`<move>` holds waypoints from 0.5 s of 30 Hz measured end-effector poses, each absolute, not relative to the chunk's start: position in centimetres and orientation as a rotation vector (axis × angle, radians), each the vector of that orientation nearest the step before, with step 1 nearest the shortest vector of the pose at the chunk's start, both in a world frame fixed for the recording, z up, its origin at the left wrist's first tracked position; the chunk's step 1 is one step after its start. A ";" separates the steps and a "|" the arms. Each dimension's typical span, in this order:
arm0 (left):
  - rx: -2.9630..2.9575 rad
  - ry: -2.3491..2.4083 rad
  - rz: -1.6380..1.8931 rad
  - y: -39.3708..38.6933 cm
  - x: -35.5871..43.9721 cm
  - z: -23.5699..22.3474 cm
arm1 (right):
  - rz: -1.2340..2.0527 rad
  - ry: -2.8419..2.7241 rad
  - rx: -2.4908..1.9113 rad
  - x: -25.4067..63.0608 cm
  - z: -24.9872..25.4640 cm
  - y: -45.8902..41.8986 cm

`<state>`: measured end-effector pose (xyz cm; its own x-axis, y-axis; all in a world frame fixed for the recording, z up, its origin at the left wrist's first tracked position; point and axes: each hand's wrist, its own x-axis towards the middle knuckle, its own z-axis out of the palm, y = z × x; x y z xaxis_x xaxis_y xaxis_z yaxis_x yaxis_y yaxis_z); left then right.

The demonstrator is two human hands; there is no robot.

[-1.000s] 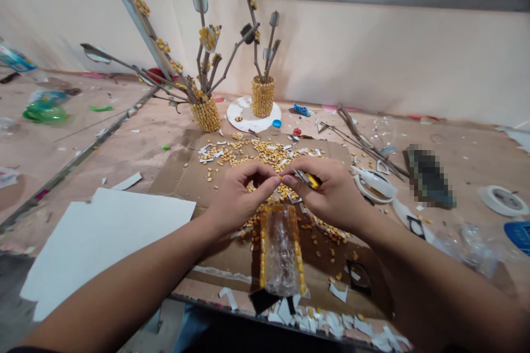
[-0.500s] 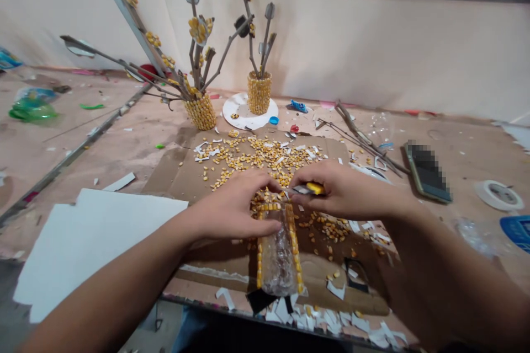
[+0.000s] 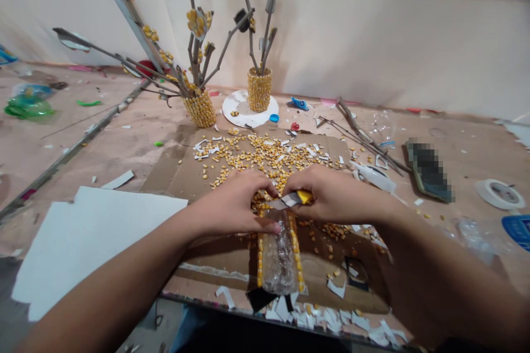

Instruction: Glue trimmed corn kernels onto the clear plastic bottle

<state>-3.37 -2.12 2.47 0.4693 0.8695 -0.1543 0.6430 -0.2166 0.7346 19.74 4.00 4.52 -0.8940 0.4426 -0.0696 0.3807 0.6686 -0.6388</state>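
Our right hand (image 3: 323, 193) grips the yellow-handled blade (image 3: 292, 199) over the far end of the kernel-edged plastic (image 3: 281, 265) at the bench's (image 3: 488, 149) near edge, long axis pointing away from us; left hand (image 3: 236, 203) nearer, thumb over it, can't tell if clasping.

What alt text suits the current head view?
The right hand holds a yellow-handled blade over the far end of a clear plastic piece edged with corn kernels, while the left hand has its thumb over the piece. Loose kernels litter the cardboard beyond; further back stand two kernel-covered pots holding twigs.
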 end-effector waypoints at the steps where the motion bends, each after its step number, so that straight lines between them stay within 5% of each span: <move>1: 1.959 1.258 0.382 -2.1 -3.4 2.5 | 1.031 -2.778 -0.698 19.7 4.5 4.0; 15: 1.974 1.271 0.345 -2.2 -3.5 2.6 | 1.054 -2.614 -0.873 19.6 4.1 4.0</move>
